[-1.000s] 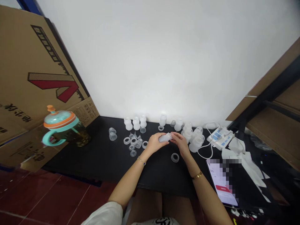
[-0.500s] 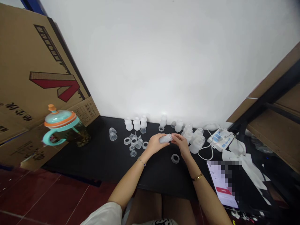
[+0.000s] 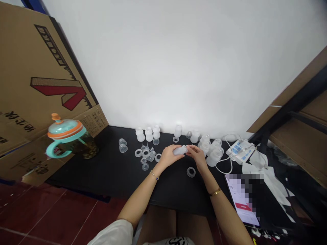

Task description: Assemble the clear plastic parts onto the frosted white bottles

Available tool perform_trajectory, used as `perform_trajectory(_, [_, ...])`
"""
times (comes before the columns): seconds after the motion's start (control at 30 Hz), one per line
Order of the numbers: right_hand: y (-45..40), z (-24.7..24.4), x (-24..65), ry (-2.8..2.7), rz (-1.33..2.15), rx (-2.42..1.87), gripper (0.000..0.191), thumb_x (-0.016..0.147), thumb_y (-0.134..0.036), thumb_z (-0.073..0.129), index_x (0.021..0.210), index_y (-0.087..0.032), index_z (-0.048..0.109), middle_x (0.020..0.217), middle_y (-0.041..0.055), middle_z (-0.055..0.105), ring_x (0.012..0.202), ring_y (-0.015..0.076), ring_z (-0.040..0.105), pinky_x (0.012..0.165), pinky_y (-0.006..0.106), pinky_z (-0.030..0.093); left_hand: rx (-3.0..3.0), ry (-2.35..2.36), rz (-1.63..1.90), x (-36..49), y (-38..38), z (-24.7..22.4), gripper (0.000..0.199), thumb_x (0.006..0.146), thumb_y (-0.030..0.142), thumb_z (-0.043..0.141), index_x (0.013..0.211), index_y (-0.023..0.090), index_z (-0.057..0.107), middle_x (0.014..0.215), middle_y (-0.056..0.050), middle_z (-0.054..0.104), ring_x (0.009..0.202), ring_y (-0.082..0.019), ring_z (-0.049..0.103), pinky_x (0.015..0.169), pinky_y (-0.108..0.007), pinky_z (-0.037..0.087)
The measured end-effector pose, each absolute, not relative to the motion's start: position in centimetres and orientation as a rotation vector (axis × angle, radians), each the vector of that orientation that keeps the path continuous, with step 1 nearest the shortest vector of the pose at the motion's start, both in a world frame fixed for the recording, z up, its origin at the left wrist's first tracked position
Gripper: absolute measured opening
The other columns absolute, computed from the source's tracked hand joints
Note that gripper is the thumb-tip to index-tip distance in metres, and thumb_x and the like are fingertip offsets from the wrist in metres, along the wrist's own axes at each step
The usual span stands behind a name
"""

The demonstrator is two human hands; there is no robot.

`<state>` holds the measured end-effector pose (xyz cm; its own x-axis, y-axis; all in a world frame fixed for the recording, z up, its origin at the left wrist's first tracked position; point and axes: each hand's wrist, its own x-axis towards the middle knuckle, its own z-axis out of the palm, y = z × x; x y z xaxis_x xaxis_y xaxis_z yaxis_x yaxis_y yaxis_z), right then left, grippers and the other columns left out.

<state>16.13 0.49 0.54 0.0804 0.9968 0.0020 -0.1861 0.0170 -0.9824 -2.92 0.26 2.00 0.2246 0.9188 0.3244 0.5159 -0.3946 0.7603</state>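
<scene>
My left hand (image 3: pixel 168 156) is wrapped round a small white baby bottle (image 3: pixel 180 150) lying on its side, its neck pointing right. At that neck, the fingers of my right hand (image 3: pixel 196 153) are pinched together; whatever is between them is too small to make out. A clear ring (image 3: pixel 191 172) lies on the black table below my right hand. Left of my hands are several loose rings (image 3: pixel 138 153), clear teats (image 3: pixel 145 166) and a clear cap (image 3: pixel 156 141). White bottles (image 3: pixel 149 134) stand behind them along the wall. To the right is a group of capped bottles (image 3: pixel 214 156).
A teal-handled jug (image 3: pixel 68 139) stands at the left by a cardboard box (image 3: pixel 46 68). Two clear caps (image 3: pixel 123 148) lie on the table (image 3: pixel 109 177). On the right are a power strip (image 3: pixel 241 151) with a white cable, tissues (image 3: pixel 265 180) and a phone (image 3: pixel 242 200).
Both hands keep nearly the same pose round the bottle. The view has shifted very slightly; nothing on the table has visibly moved.
</scene>
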Motion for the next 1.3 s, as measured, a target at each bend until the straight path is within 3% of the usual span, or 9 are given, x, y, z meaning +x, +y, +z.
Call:
perform_trajectory(0.5, [0.44,0.55,16.19,-0.995,1.28,-1.033,0.043,0.069,-0.051,0.087,0.098,-0.021,0.079,0.101,0.0057,0.076,0.09,0.0211,0.07,0.084,0.037,0.062,1.839,1.249,1.106,-3.05,0.67,1.55,0.047,0.071,0.036,0.086,0.114,0.023,0.076,0.113,-0.006,0.077,0.1,-0.025,0.072,0.091,-0.035,0.055])
perform_trajectory(0.73, [0.37,0.71,16.14,-1.012,1.257,-1.04,0.043,0.069,-0.051,0.087,0.097,-0.02,0.078,0.105,0.0057,0.075,0.094,0.0217,0.07,0.083,0.035,0.062,1.922,1.217,1.113,-3.17,0.65,1.57,0.048,0.073,0.035,0.085,0.118,0.023,0.075,0.119,-0.006,0.076,0.107,-0.025,0.07,0.098,-0.037,0.053])
perform_trajectory(1.3, [0.45,0.89,16.1,-1.001,1.22,-1.106,0.045,0.065,-0.054,0.088,0.092,-0.019,0.078,0.094,0.005,0.077,0.08,0.0189,0.07,0.075,0.033,0.062,2.154,1.286,1.081,-3.03,0.24,1.9,0.049,0.076,0.029,0.083,0.123,0.026,0.071,0.125,-0.004,0.072,0.114,-0.024,0.069,0.104,-0.037,0.052])
